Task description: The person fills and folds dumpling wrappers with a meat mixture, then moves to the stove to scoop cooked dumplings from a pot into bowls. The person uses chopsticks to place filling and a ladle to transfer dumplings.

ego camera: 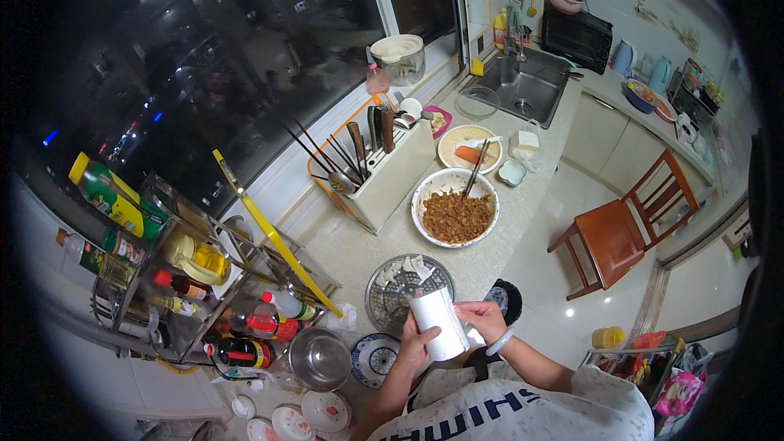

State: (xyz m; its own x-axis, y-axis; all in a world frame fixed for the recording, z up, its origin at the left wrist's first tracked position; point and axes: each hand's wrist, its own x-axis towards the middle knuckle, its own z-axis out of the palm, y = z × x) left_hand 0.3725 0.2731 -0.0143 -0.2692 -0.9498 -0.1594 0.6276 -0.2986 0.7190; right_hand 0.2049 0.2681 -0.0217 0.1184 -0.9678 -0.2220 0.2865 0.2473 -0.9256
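Observation:
A white paper roll [438, 324], which looks like paper towel, is in my left hand [416, 338], the thumb across its side. My right hand [484, 320] pinches the roll's right edge near its top; a pale bangle is on that wrist. Just beyond the roll lies a round perforated metal steamer tray [383, 300] with several pale, thin pieces at its far side. Farther off stands a white bowl [418, 220] of brown minced filling [459, 215], with chopsticks [474, 171] resting in it.
Beyond the bowl are a yellow-rimmed plate [448, 141], a small green dish [512, 173] and a knife block [398, 171]. Bottles crowd a metal rack [202, 324] at left. A steel pot [320, 359] and a patterned plate [367, 370] sit nearby. A wooden chair [609, 236] stands right.

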